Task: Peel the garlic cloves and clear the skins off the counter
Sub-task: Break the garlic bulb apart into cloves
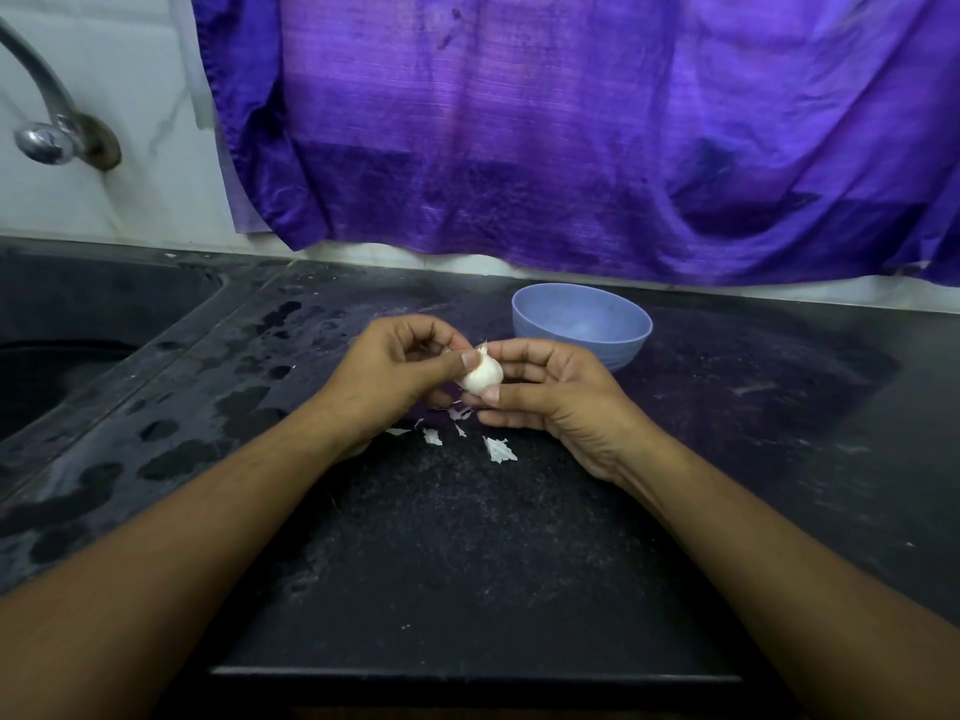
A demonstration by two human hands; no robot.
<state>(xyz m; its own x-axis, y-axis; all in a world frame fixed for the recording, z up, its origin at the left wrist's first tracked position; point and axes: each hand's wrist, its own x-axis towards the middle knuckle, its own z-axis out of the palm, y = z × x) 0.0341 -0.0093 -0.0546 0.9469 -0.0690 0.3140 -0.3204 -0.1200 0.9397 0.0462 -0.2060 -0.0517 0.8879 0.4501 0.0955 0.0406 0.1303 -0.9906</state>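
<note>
Note left grip (395, 371) and right grip (550, 402) both pinching the garlic (483, 377) between them, above the table (467, 537). Expect possible slipping under thumb pressure; expect drifting of skins (498, 449) lying just below.

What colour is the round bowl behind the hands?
The round plastic bowl is pale blue; the head view shows it best.

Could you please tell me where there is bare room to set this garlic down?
The dark stone counter lies bare between the forearms, nearer than the white papery skins, and right of the round blue bowl. It is crowded beneath the white garlic bulb, where the skins lie; beside the black sink it looks wet.
</note>
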